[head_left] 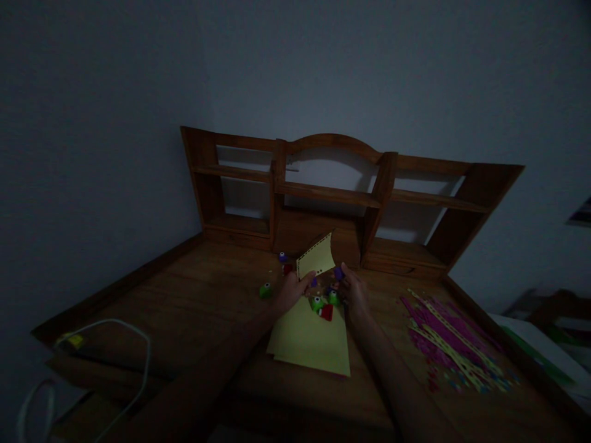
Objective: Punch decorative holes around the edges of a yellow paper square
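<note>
In my left hand (295, 288) I grip the lower edge of a curved yellow paper sheet (316, 257), raised off the desk. Small dark holes run in rows along the sheet's edges. A small purple craft paper punch (340, 272) is pinched in the fingers of my right hand (356, 293), close to the sheet's right side. Between and below my hands, green punches (317, 303) and a red punch (325, 312) lie on a stack of yellow paper (310, 344). Left of my left hand stands another green punch (265, 290).
The wooden desk (184, 301) has a hutch (327, 192) at its back. Pink and yellow paper strips (447, 332) lie at right with coloured bits. A white cable (146, 351) loops at front left. Another purple punch (282, 256) stands behind my left hand. The room is dim.
</note>
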`<state>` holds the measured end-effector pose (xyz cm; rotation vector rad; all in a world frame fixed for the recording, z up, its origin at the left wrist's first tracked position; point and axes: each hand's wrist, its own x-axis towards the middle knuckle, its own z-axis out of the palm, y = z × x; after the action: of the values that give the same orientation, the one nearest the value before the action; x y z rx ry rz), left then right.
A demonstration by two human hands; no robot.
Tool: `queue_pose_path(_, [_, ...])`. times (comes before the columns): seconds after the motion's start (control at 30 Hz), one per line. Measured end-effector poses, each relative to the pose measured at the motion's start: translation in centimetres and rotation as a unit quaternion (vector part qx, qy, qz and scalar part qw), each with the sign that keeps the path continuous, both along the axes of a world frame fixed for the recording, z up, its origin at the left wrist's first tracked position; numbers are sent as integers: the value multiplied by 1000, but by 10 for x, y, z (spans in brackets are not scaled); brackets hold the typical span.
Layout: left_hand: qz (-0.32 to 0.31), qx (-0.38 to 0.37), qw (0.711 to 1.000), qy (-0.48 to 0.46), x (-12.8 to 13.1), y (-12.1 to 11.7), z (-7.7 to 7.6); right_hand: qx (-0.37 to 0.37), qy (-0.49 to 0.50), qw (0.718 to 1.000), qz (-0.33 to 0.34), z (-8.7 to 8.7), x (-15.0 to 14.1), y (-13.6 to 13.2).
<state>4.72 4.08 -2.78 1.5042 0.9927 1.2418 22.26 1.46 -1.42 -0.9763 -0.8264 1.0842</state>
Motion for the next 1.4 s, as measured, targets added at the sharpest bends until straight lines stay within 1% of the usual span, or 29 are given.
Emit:
queue_pose_path(0.1, [3, -10, 1000, 21, -3, 5, -1, -4, -2, 1000, -4, -2, -1, 0])
queue_pose_path(0.23, [38, -55, 998, -21, -7, 5, 3, -7, -6, 1000, -25, -4, -3, 1])
queue_pose_path(0.37, [69, -56, 994, -66, -8, 1, 11, -10, -4, 1000, -22, -2, -4, 1])
queue_pose_path(0.43, [73, -48, 993, -81, -7, 1, 12, -7, 20, 1000, -2, 0, -4, 2])
queue_pose_path(0.5, [72, -45, 993, -82, -7, 2, 12, 4, 65, 997, 30, 3, -5, 3])
queue_pose_path(0.6, [78, -41, 994, -61, -6, 3, 9, 23, 140, 987, 78, 7, -5, 4])
queue_pose_path(0.67, [85, -40, 995, -43, -6, 3, 9, 27, 169, 979, 112, 8, -5, 3])
queue_pose_path(0.8, [73, -45, 996, -24, -6, 0, 12, 28, 196, 966, 168, 9, -5, 1])
queue_pose_path(0.97, [60, -32, 997, -31, -5, -2, 14, 28, 240, 952, 187, 7, -4, 4])
queue_pose_path(1.1, [-1, 19, 1000, -9, -2, -7, 15, 21, 289, 938, 191, 6, -2, 7])
queue_pose_path(1.2, [-34, 28, 999, 0, 0, -12, 15, 19, 298, 933, 202, 7, -1, 6])
queue_pose_path(1.27, [-27, 16, 999, -5, 1, -14, 14, 21, 293, 932, 211, 8, -2, 4])
queue_pose_path(1.4, [23, -8, 999, -35, 2, -13, 13, 23, 283, 933, 221, 9, -6, 1])
